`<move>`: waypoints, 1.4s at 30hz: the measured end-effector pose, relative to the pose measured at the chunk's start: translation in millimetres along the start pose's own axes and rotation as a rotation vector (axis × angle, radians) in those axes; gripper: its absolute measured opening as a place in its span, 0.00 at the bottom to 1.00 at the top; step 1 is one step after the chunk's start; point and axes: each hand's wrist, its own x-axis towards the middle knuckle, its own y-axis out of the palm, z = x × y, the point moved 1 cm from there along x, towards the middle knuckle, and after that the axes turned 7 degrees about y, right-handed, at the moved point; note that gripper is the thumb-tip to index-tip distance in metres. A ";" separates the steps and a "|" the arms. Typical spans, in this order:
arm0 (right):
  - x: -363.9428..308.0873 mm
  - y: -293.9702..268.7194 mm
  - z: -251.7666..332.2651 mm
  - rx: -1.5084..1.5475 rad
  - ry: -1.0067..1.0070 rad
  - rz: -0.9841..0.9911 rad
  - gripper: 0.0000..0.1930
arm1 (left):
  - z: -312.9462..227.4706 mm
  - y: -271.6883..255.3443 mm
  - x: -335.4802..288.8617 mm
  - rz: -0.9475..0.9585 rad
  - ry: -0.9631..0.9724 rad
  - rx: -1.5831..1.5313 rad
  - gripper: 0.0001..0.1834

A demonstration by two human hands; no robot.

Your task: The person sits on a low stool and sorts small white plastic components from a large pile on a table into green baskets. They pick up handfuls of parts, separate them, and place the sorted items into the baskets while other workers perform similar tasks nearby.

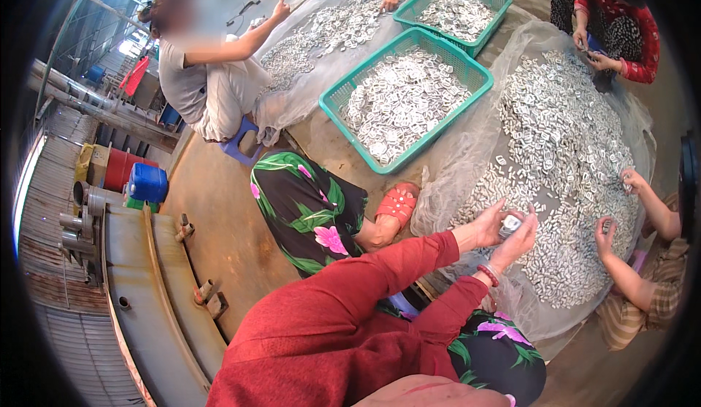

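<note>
My left hand [482,226] and my right hand [518,243] come together over the near edge of a heap of small silver metal pieces [558,115]. Between their curled fingers is a small silver metal piece [510,224] with a pale face. Both hands appear closed on it; its exact kind is too small to tell. The heap lies on a sheer whitish net sheet [438,188]. Looped pieces gather toward its far side, while short stubby ones lie nearest my hands.
Two green plastic baskets [388,167] hold flat looped metal pieces. Another spread of pieces [328,31] lies beyond, by a seated person [193,85]. Co-workers' hands [604,239] work along the heap's right side and far end. A blue jug [147,183] and metal beams [168,283] stand left.
</note>
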 end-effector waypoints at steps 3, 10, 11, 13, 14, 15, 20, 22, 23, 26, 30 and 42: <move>-21.9 34.4 -2.1 -0.075 -0.060 0.154 0.20 | -1.9 -52.8 19.8 0.003 0.069 -0.215 0.21; -30.9 41.6 47.4 0.168 -0.311 -0.175 0.22 | -100.4 32.1 -20.4 0.138 0.171 -0.524 0.15; -28.9 37.7 50.4 0.195 -0.334 -0.198 0.22 | -134.6 41.0 -23.3 0.312 0.234 -0.478 0.15; -31.2 27.9 48.8 0.219 -0.261 -0.220 0.22 | -202.1 57.6 -44.5 0.456 0.364 -0.637 0.19; -29.4 23.9 53.1 0.227 -0.233 -0.253 0.23 | -229.1 74.3 -62.1 0.502 0.455 -0.705 0.26; -28.8 23.8 54.0 0.238 -0.231 -0.258 0.23 | -242.8 71.4 -74.4 0.361 0.556 -0.741 0.27; -19.5 7.3 36.5 0.237 -0.176 -0.376 0.25 | -183.6 -18.5 -39.6 -0.031 0.433 -0.770 0.33; -9.6 -0.6 29.4 0.248 -0.161 -0.408 0.26 | -145.8 -48.8 -5.7 -0.052 0.318 -0.803 0.32; -8.4 -3.4 31.1 0.251 -0.146 -0.405 0.26 | -127.0 -47.5 1.8 -0.014 0.289 -0.756 0.30; -1.5 -2.3 31.4 0.265 -0.227 -0.378 0.24 | -106.1 -18.3 17.7 0.065 0.195 -0.426 0.23; 11.9 -9.9 29.8 0.329 -0.071 -0.483 0.23 | -116.2 29.6 41.6 -0.058 0.395 0.814 0.17; 39.0 -26.4 -49.4 0.247 0.215 -0.405 0.15 | -142.7 -54.2 176.5 -0.023 0.473 2.933 0.17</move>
